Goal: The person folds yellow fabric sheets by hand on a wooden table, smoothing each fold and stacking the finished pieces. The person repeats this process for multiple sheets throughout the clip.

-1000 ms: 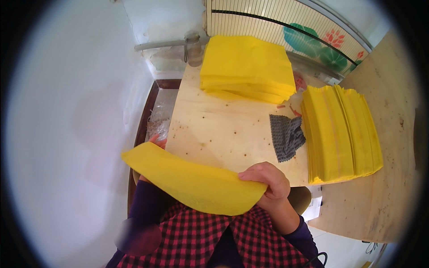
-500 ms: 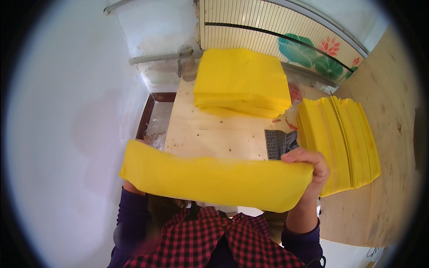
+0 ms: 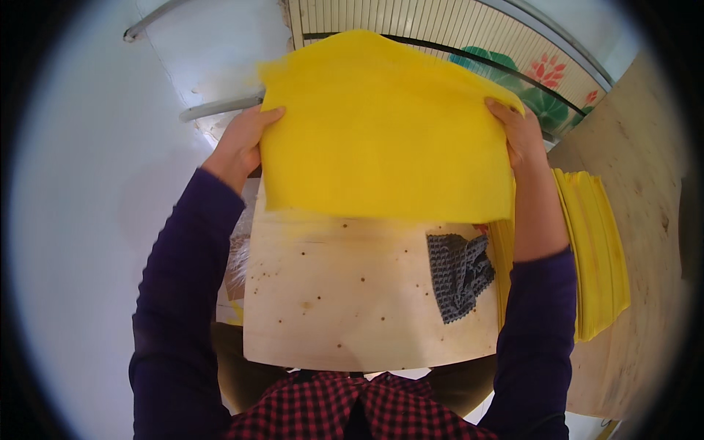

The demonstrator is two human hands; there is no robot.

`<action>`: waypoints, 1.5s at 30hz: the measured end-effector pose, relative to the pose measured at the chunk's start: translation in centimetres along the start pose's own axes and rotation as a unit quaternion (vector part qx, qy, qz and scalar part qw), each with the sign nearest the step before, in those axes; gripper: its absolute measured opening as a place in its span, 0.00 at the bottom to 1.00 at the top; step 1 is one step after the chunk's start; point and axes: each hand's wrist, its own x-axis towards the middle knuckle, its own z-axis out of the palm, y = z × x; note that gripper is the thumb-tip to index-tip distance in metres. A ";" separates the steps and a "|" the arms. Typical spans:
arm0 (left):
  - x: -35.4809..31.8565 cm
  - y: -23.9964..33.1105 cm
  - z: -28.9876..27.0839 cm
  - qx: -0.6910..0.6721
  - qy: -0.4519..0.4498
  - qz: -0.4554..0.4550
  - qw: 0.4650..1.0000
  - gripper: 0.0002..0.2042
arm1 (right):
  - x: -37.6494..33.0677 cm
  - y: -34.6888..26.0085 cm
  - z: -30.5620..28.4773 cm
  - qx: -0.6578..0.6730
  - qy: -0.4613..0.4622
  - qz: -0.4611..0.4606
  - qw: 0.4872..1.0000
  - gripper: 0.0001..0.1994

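Observation:
A wide yellow fabric sheet (image 3: pixel 389 139) is spread between my hands over the far part of the wooden table (image 3: pixel 337 293). My left hand (image 3: pixel 248 136) grips its left edge, with the thumb lying on top. On the opposite edge, my right hand (image 3: pixel 522 132) holds it the same way, near the far right corner. The sheet's borders are blurred by motion. It covers the place where a yellow stack stood, so I cannot tell whether it rests on that stack.
A crumpled grey waffle-knit cloth (image 3: pixel 458 277) lies on the table's right side. Beyond my right forearm is another stack of folded yellow fabric (image 3: pixel 601 253) by a wooden board (image 3: pixel 642 154). A slatted panel with painted flowers (image 3: pixel 411 20) and a metal pipe (image 3: pixel 220 108) border the far side.
Both hands have carried the yellow sheet away from my body to the far part of the table. It now hides the far stack and the bottle. More bare tabletop shows near me.

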 end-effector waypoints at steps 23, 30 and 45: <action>11.3 -5.3 0.1 0.107 0.056 -0.045 0.992 0.12 | 12.1 11.1 -3.6 -0.231 -0.028 0.106 0.967 0.23; 11.1 -5.5 -2.4 0.203 0.172 0.082 0.960 0.28 | 10.9 9.9 -1.7 -0.435 0.119 -0.013 0.893 0.30; -15.8 -13.0 -6.3 0.255 0.237 0.200 0.916 0.22 | -22.5 16.9 -8.5 -0.727 0.081 -0.059 0.679 0.30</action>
